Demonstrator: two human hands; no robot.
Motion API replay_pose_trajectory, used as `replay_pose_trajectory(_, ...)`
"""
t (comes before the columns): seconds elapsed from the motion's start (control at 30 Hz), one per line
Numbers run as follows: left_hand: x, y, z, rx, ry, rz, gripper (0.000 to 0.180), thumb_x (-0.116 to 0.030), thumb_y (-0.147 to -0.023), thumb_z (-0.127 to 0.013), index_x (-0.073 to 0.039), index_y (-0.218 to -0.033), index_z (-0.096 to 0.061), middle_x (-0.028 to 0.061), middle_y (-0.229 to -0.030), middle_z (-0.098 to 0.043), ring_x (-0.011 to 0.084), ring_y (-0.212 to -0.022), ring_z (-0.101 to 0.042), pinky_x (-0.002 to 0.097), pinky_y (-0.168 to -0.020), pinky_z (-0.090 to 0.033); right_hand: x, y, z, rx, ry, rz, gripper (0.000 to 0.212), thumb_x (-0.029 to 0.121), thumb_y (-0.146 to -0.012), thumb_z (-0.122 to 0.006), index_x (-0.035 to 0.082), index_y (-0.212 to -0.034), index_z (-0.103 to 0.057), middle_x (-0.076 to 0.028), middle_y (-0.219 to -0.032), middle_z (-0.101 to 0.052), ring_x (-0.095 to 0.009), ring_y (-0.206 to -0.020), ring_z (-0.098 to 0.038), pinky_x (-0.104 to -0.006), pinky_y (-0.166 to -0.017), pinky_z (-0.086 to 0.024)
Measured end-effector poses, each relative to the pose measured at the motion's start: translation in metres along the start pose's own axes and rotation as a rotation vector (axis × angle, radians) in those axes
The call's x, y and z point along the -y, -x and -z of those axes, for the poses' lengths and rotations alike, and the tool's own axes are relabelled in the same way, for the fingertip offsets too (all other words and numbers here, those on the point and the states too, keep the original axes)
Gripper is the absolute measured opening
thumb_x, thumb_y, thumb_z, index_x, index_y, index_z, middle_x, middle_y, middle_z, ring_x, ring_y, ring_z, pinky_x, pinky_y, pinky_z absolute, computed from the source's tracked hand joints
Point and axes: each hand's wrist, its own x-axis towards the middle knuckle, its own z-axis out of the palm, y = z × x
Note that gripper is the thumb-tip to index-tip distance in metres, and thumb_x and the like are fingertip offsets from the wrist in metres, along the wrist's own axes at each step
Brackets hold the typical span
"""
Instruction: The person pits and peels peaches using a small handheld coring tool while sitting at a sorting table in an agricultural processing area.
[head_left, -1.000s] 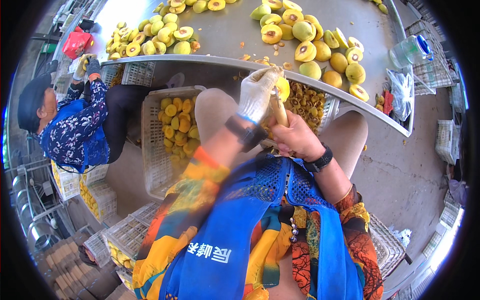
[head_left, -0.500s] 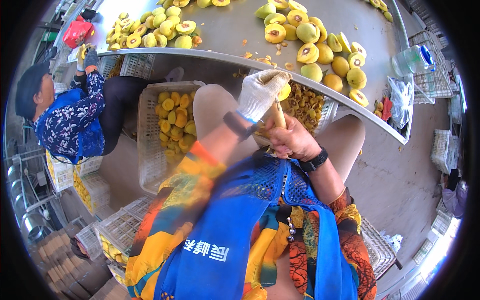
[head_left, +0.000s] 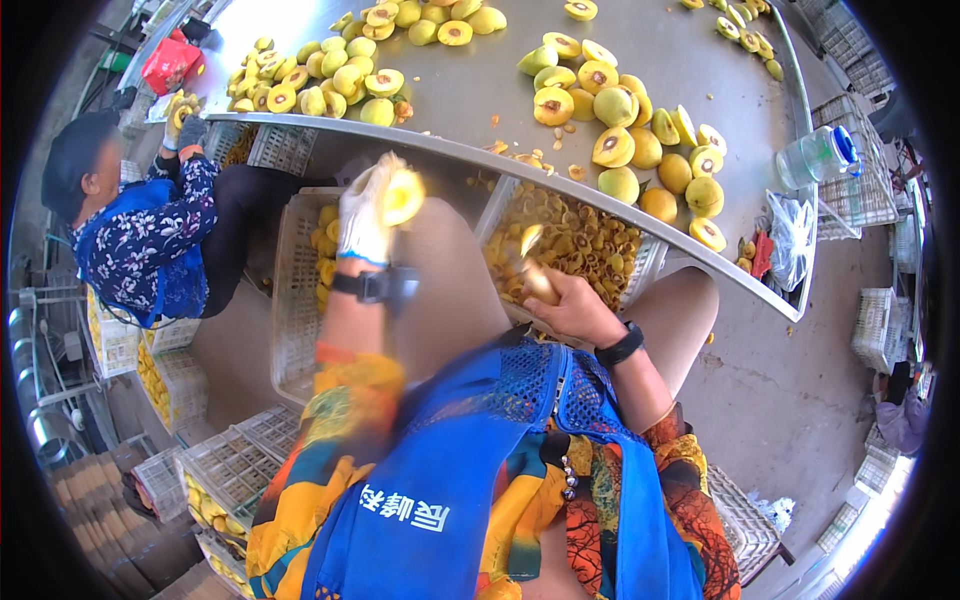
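Observation:
My left hand point(head_left: 368, 212), in a white glove, is raised over the crate at my left. It is closed on a yellow peach half point(head_left: 403, 197), blurred by motion, with its cut side showing. My right hand point(head_left: 578, 308), bare, grips a wooden-handled pitting tool point(head_left: 541, 284). The tool's tip is smeared, with something yellow at it. Below the tool, a crate of peach scraps and pits point(head_left: 570, 238) stands partly under the table edge. The left crate point(head_left: 293, 290) holds yellow peach halves, partly hidden by my left arm.
Halved peaches point(head_left: 613, 147) lie heaped on the metal table point(head_left: 480, 90) ahead. At its right end are a clear jar point(head_left: 815, 158) and a plastic bag point(head_left: 790, 240). A co-worker point(head_left: 140, 220) sits at the left, handling fruit. Stacked crates point(head_left: 240, 465) stand behind my left side.
My left hand has moved left, away from my right hand, carrying the peach half over the left crate. My right hand has shifted slightly, still holding the tool.

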Motion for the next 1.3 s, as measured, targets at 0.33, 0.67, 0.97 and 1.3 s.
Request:
replay_pose_trajectory(0.33, -0.032, -0.074, -0.148, 0.359, -1.251, -0.655, 0.037, -0.036, -0.078, -0.057, -0.017, -0.11, -0.059, 0.0113, -0.105, -0.062, 0.0294, -0.097, -0.058, 0.0399, -0.082, -0.046, -0.062, 0.003, -0.012, -0.11, 0.362, 0.031, 0.03, 0.024, -0.08, -0.063, -0.001, -0.095, -0.055, -0.015, -0.069, -0.06, -0.02, -0.054, -0.06, -0.0335, -0.052, -0.047)
replay_pose_trajectory(0.67, -0.007, -0.077, -0.238, 0.493, -1.168, -0.39, 0.038, -0.026, -0.073, -0.062, -0.008, -0.107, -0.058, 0.0182, -0.101, -0.061, 0.0312, -0.095, -0.059, 0.0389, -0.081, -0.047, -0.017, 0.011, 0.024, -0.518, 0.171, -0.277, 0.024, 0.015, -0.081, -0.062, -0.001, -0.098, -0.056, -0.007, -0.068, -0.06, -0.012, -0.058, -0.06, -0.0267, -0.055, -0.047)
replay_pose_trajectory(0.97, -0.016, 0.032, -0.162, 0.633, 0.146, 0.026, 0.024, -0.011, -0.083, -0.062, 0.0, -0.104, -0.057, 0.0051, -0.094, -0.061, 0.0128, -0.087, -0.057, 0.0256, -0.074, -0.048, 0.024, -0.039, 0.021, -0.543, -0.518, -0.006, 0.033, 0.019, -0.089, -0.055, 0.004, -0.115, -0.041, -0.005, -0.068, -0.056, -0.007, -0.044, -0.047, -0.021, -0.038, -0.038)
replay_pose_trajectory(1.3, 0.024, 0.046, -0.147, 0.298, 0.31, 0.149, 0.039, -0.037, -0.094, -0.044, -0.002, -0.105, -0.059, 0.0083, -0.099, -0.062, 0.0151, -0.085, -0.059, 0.0253, -0.074, -0.049, 0.036, -0.02, 0.011, -0.407, 0.239, -0.229, 0.034, 0.022, -0.082, -0.061, 0.001, -0.104, -0.045, -0.026, -0.074, -0.059, -0.044, -0.074, -0.058, -0.0448, -0.062, -0.047)
